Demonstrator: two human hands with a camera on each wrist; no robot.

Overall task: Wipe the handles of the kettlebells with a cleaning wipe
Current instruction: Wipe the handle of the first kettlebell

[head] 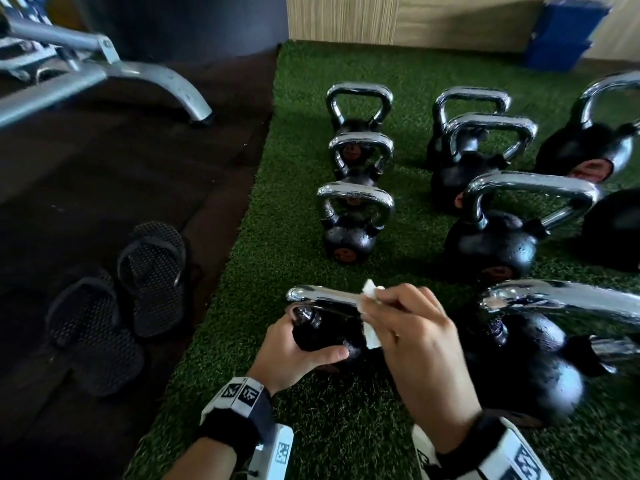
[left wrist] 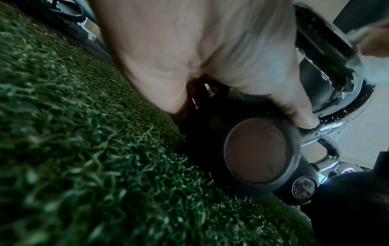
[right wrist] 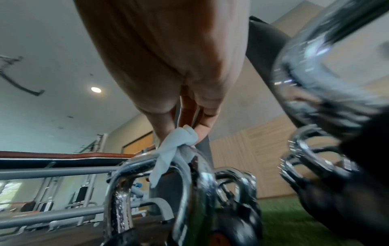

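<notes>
Since the nearest kettlebell [head: 325, 332] sits heavy and stiff on the turf [head: 284, 237], its black body is gripped by the left hand [head: 294, 348], while the soft, limp wipe [head: 372, 296] is pinched by the right hand [head: 415, 327] around the slick, probably slippery chrome handle [head: 322, 296].

Gym, rows of kettlebells [head: 349, 223] on green turf [head: 284, 209], weight bench [head: 104, 74]
</notes>
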